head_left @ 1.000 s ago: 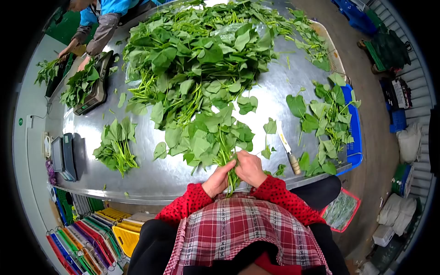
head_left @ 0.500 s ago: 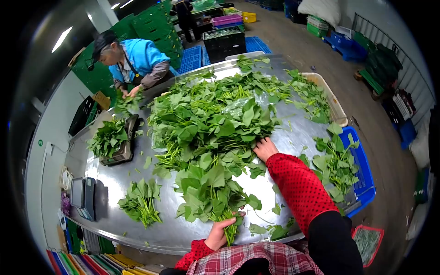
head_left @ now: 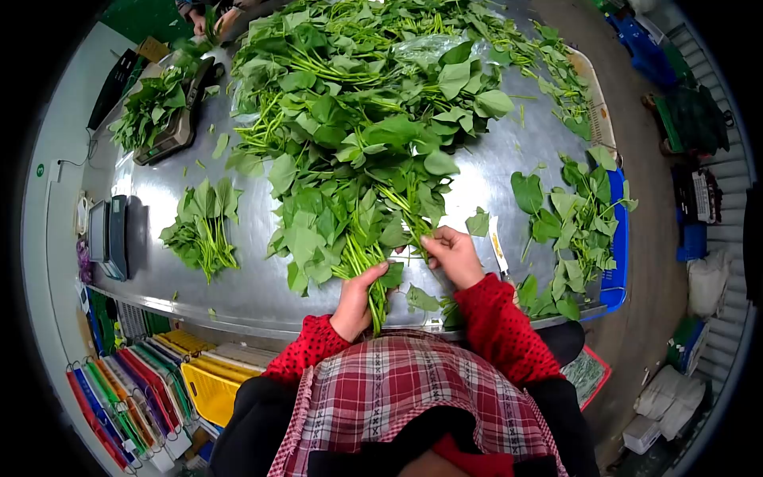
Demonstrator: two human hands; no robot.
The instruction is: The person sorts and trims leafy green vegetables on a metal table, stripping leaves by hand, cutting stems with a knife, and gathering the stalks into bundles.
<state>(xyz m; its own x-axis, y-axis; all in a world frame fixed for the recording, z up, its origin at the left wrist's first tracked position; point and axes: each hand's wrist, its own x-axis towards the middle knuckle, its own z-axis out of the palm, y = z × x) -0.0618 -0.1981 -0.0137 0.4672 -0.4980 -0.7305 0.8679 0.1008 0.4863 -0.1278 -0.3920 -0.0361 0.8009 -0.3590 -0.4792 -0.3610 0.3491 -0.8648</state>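
My left hand (head_left: pixel 360 301) is wrapped round the stems of a bunch of leafy greens (head_left: pixel 316 230), held at the table's near edge. Just to its right, my right hand (head_left: pixel 453 256) pinches the stems of a smaller sprig (head_left: pixel 408 208), whose leaves reach up towards the large pile of greens (head_left: pixel 342 119). A knife (head_left: pixel 497 247) lies right of my right hand, its handle partly hidden by the red sleeve. Loose leaves (head_left: pixel 421 299) lie between and below my hands.
A separate bunch (head_left: pixel 203 230) lies on the metal table (head_left: pixel 159 299) at left, near a scale (head_left: pixel 109 238). Greens rest on another scale (head_left: pixel 168 131) at the upper left, near a co-worker's hands (head_left: pixel 213 22). A blue basket (head_left: pixel 614 270) stands right, with greens beside and over it.
My right hand has come back from the pile towards my left hand, now with a sprig in its fingers. The view has tilted down, leaving only the co-worker's hands and forearms at the top.
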